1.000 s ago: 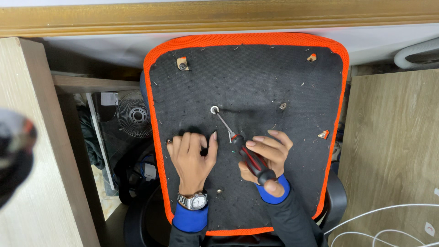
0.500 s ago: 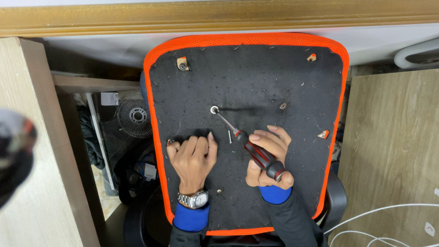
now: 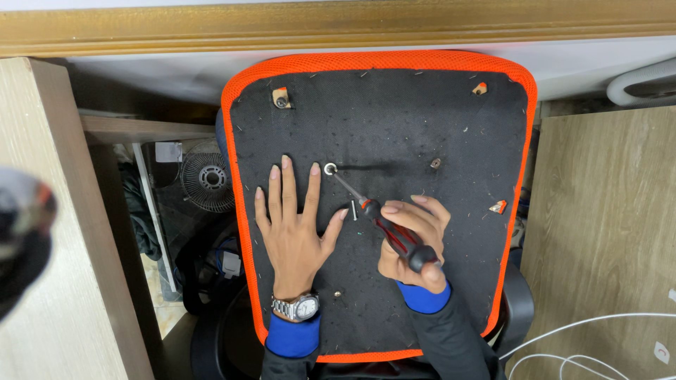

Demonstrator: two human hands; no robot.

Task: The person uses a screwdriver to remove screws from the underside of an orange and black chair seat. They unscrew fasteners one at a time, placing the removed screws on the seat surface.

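Far left, a blurred dark object [image 3: 21, 239] at the frame edge, can't tell what it is; next to it a pale wood panel [image 3: 77, 281], and behind that a small fan [image 3: 208, 179] down on the floor. Centre: upturned chair seat [image 3: 394, 119], black fabric underside with orange mesh rim, lying flat facing the camera. Left hand [image 3: 296, 225] is open, fingers spread, palm flat on the fabric just left of the centre screw [image 3: 330, 169], gripping nothing, index tip near the screw but apart from it. A loose small screw [image 3: 353, 210] lies between the thumb and the tool. Right hand [image 3: 412, 243] is closed around the red-black handle of a screwdriver [image 3: 373, 214], shaft slanting up-left, tip seated in the centre screw. To do this well, probably: keep the flat palm pressing so the seat doesn't rotate, bring the shaft more in line with the screw's axis, since the slant risks the tip slipping out, push in while turning. Mind the loose screw rolling off. Right side: another wood panel [image 3: 605, 232], white cables [image 3: 591, 345] at the bottom corner.
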